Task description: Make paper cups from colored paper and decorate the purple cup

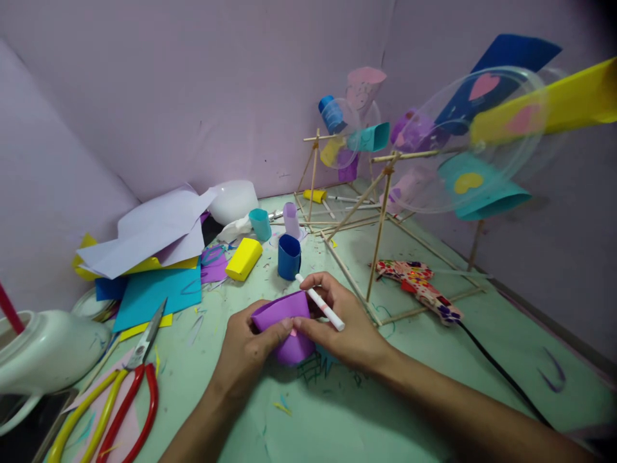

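My left hand (250, 341) is closed round the side of a purple paper cup (301, 350), thumb pressed on its front. My right hand (341, 328) also grips this cup, and its thumb meets the left one over a small pink piece (294, 332) on the wall. Between the right fingers rests a slim white marker pen (322, 303) with pinkish marks, slanting up to the left. Just beyond the hands stands a dark blue paper cup (289, 257). A yellow one (244, 260) lies on its side; teal (260, 224) and lilac (291, 220) ones stand behind.
Two stick frames carry wheels with coloured cups, the nearer wheel (501, 138) at right. A patterned glue gun (419, 286) trails a black cord. Left are scissors (139, 360), a white pitcher (58, 350), white sheets (154, 225) and teal sheet (159, 296). A white bowl (234, 200) sits behind.
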`<state>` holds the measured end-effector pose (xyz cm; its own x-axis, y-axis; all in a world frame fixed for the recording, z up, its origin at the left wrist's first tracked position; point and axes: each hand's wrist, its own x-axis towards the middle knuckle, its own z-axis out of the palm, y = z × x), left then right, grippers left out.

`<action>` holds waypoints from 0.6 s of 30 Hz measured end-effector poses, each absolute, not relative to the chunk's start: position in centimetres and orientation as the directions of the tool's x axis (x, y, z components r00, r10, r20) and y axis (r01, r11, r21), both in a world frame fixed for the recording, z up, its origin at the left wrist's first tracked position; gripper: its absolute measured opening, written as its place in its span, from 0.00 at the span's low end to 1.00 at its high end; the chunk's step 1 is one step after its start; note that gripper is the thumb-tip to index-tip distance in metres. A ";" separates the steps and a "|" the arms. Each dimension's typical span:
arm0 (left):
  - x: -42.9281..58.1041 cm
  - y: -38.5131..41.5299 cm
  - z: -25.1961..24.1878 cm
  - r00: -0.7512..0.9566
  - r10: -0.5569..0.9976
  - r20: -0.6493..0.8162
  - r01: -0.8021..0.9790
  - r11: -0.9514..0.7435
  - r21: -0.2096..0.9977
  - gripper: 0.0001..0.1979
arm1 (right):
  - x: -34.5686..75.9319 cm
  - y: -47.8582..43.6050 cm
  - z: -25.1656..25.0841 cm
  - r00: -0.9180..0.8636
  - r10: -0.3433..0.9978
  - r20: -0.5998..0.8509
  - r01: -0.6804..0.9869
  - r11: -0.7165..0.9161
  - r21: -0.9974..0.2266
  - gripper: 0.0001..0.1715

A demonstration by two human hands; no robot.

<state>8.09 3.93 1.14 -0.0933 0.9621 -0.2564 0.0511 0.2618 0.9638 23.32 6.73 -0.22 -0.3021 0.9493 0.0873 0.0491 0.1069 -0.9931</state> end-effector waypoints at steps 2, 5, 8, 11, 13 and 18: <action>7.7 4.1 1.4 -0.073 0.967 -0.245 0.146 0.254 0.956 0.15 | 23.3 6.7 -0.3 -0.325 0.942 0.088 0.053 0.112 -0.992 0.20; 7.5 4.1 1.9 -0.076 0.972 -0.224 0.277 0.237 0.931 0.14 | 23.3 6.6 -0.5 -0.346 0.935 0.080 0.054 0.105 -0.993 0.20; 7.6 3.9 2.2 -0.111 0.975 -0.190 0.362 0.218 0.906 0.13 | 23.4 6.7 -0.7 -0.354 0.931 0.086 0.051 0.111 -0.993 0.20; 7.8 3.8 2.3 -0.127 0.977 -0.174 0.380 0.210 0.901 0.13 | 23.4 6.8 -0.7 -0.351 0.931 0.100 0.050 0.126 -0.991 0.21; 7.9 3.8 2.3 -0.137 0.973 -0.184 0.363 0.223 0.905 0.13 | 23.5 7.0 -0.4 -0.328 0.939 0.106 0.040 0.126 -0.991 0.21; 7.5 4.0 2.0 -0.145 0.965 -0.220 0.332 0.257 0.907 0.14 | 24.6 7.5 1.0 -0.030 0.975 0.222 -0.122 0.216 -0.969 0.11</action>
<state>7.49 4.00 1.97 -0.1446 0.9647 -0.2201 0.3324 0.2569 0.9075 24.62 7.50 1.04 -0.0300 0.9747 0.2216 -0.1219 0.2165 -0.9686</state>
